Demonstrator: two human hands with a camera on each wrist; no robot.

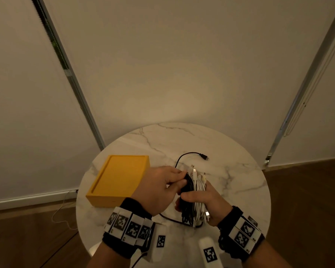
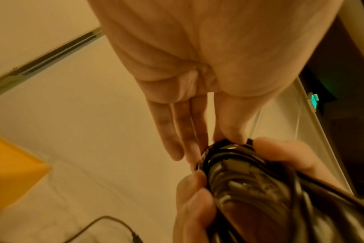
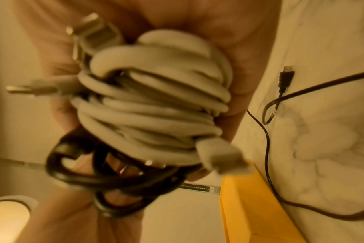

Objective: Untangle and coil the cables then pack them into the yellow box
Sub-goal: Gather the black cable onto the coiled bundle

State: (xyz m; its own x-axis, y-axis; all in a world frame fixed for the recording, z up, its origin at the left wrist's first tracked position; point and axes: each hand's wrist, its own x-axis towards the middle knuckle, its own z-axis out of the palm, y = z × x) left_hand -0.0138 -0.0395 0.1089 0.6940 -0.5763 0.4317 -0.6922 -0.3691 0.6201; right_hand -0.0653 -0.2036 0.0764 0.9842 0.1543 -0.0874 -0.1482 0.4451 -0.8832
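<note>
My right hand grips a thick bundle of coiled cables above the round marble table. The white coils lie on its right side, the black coils on its left. My left hand pinches the top of the black coil between thumb and fingers. A loose black cable end with its plug trails over the tabletop behind the bundle. The yellow box lies to the left of both hands, its lid closed.
A black cable loop runs on the table under the hands. Walls and a dark vertical rail stand behind the table. A thin white cord lies on the wooden floor at the left.
</note>
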